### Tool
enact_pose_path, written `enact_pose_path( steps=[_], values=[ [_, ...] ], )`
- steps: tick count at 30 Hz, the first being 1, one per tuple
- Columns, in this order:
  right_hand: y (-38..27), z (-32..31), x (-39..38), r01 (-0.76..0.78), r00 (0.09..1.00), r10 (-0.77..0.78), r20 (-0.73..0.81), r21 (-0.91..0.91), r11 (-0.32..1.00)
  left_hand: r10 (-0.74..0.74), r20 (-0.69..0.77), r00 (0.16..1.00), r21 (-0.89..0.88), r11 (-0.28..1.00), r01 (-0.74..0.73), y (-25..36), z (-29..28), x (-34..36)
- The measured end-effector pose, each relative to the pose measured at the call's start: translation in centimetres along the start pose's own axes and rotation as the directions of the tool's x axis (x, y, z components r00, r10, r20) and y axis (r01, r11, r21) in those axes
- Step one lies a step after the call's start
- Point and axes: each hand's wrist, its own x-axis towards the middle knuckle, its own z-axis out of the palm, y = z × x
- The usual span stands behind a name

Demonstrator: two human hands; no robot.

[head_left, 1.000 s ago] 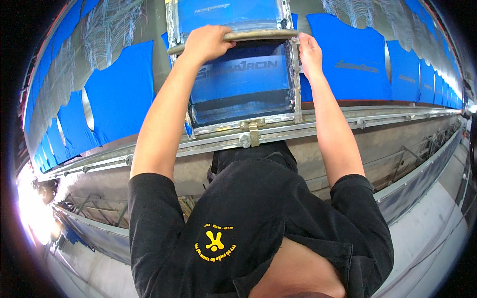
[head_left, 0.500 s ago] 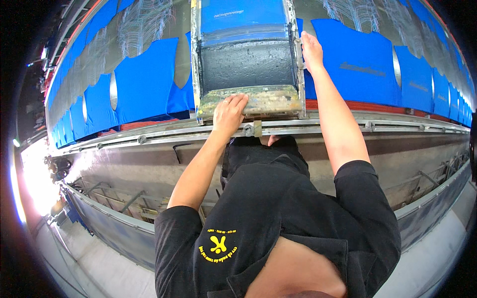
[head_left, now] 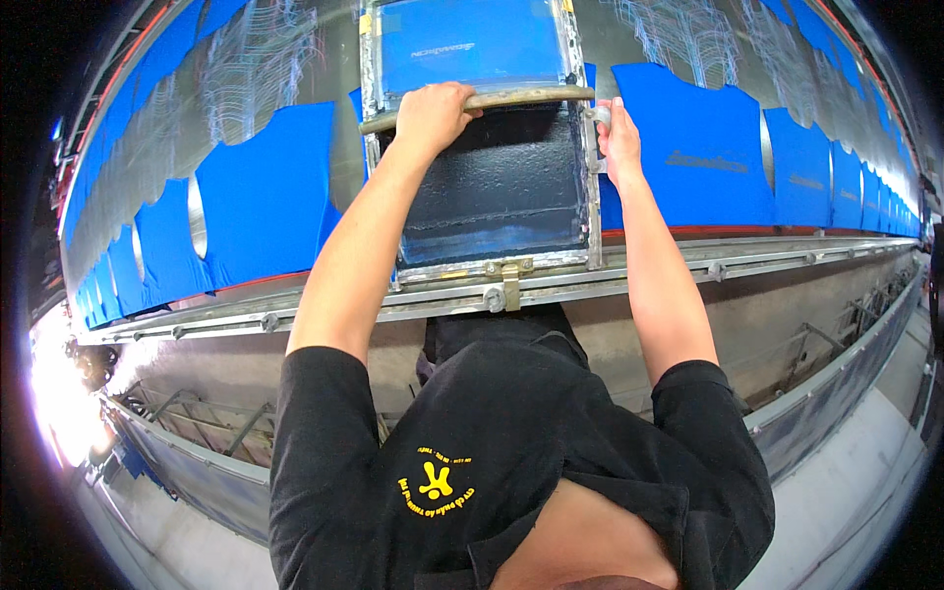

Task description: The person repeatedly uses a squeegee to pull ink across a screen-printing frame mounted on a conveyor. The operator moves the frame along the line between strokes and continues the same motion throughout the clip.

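Note:
My left hand [head_left: 433,120] is closed over the top edge of a long squeegee [head_left: 536,96], which spans a screen printing frame [head_left: 590,211] crosswise at a slight slant. Between the squeegee and the near end, dark wet ink [head_left: 492,192] coats the mesh. Beyond it, blue with a small mark shows through the screen's window [head_left: 433,39]. At the frame's right side, my right hand [head_left: 619,143] is curled against the rail by a pale round knob [head_left: 598,115]; part of its grip is hidden.
Blue cut fabric pieces [head_left: 265,187] lie in a row along the long table, to both sides of the frame. A metal rail [head_left: 669,264] with small stops runs along the near edge, and a bracket [head_left: 510,285] meets the frame there. Grey panels [head_left: 826,383] stand behind me.
My left hand has pushed the squeegee away from me, from the frame's near end to beyond its middle, uncovering the near mesh. My right hand remains at the frame's right side.

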Motion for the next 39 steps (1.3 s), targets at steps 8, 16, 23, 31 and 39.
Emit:
enact_pose_path(
  steps=[8, 16, 23, 31, 39],
  values=[
    [-2.1, 0.9, 1.6, 0.668, 0.566, -0.787, 0.245, -0.696, 0.264, 0.005, 0.311, 0.95, 0.015, 1.0, -0.01, -6.7, -2.6, 1.7],
    [-6.4, 6.4, 3.6, 0.74, 0.536, -0.419, 0.733, -0.647, -0.185, -0.12, 0.211, 0.97, 0.108, 0.989, 0.099, -7.1, -2.0, 1.0],
    [-1.6, 4.2, -1.1, 0.737, 0.509, -0.539, 0.672, -0.663, -0.132, -0.17, 0.086, 0.982, 0.048, 0.985, 0.166, -4.5, 1.0, -5.3],
    [2.9, -2.4, -14.9, 0.747, 0.584, -0.445, 0.679, -0.664, -0.034, -0.195, 0.139, 0.971, 0.021, 0.981, 0.194, 1.6, 3.8, -19.7],
    [1.4, -2.4, -16.3, 0.756, 0.584, -0.416, 0.698, -0.653, -0.035, -0.099, 0.266, 0.959, -0.055, 0.992, 0.118, 1.4, 1.0, -19.9]
  ],
)
